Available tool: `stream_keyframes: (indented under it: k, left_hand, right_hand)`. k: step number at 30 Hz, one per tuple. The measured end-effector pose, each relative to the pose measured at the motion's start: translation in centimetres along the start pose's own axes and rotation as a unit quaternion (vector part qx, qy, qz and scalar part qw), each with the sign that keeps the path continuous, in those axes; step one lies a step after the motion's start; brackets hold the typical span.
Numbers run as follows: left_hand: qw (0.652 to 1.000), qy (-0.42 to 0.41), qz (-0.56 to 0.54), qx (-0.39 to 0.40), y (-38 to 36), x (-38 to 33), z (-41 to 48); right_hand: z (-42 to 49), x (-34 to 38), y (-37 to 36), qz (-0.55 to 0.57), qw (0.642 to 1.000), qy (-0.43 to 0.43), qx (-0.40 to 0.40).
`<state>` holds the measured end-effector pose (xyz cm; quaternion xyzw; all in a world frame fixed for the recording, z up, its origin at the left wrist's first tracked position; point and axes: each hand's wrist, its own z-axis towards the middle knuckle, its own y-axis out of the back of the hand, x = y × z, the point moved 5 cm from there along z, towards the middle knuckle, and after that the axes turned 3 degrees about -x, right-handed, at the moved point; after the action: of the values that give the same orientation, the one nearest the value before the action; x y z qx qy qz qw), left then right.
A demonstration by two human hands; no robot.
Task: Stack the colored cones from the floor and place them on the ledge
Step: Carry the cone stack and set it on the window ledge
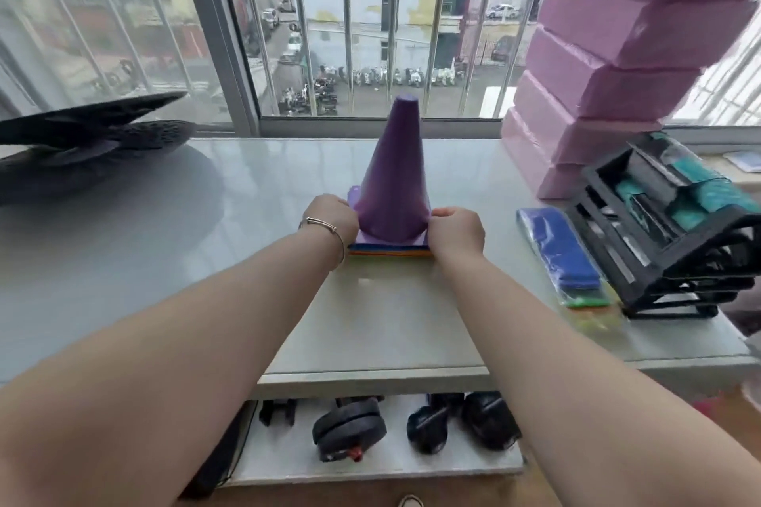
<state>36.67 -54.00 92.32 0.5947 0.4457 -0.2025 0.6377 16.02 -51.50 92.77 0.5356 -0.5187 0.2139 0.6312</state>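
The cone stack (pixel 393 185) stands upright on the ledge (pixel 247 218), tip up, your left hand (pixel 331 220) and right hand (pixel 457 233) gripping its base.

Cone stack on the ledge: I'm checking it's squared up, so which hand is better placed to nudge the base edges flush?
Probably the left hand. On the cone stack, base edges jut out at its far left corner beside that hand. The right hand holds the opposite side, which can brace.
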Motion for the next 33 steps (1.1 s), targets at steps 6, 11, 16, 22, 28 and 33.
stream_keyframes:
  k: [6,11,16,22,28,33]
  left_hand:
    - [1.000,-0.002,0.017,-0.019,-1.0,-1.0,2.7]
    - [0.998,0.000,-0.001,-0.057,-1.4,-0.9,4.5]
    - [0.997,-0.010,-0.024,-0.068,-2.1,-0.9,6.4]
    - [0.998,-0.013,0.006,-0.062,-2.5,-2.0,8.0]
    - [0.999,-0.003,0.004,-0.053,-2.6,-2.8,10.3]
    - [0.999,0.001,-0.006,-0.048,-3.3,-3.3,12.2]
  right_hand:
    - [2.5,1.2,-1.7,-0.013,1.000,0.015,0.004]
    - [4.9,1.9,-3.1,-0.029,0.998,0.040,0.034]
    - [7.3,2.6,-4.1,-0.043,0.997,0.057,0.036]
    - [9.2,3.0,-4.5,-0.042,0.995,0.080,0.031]
    - [11.5,4.0,-5.6,-0.039,0.996,0.079,0.034]
    - [13.4,4.9,-6.0,-0.042,0.996,0.068,0.041]
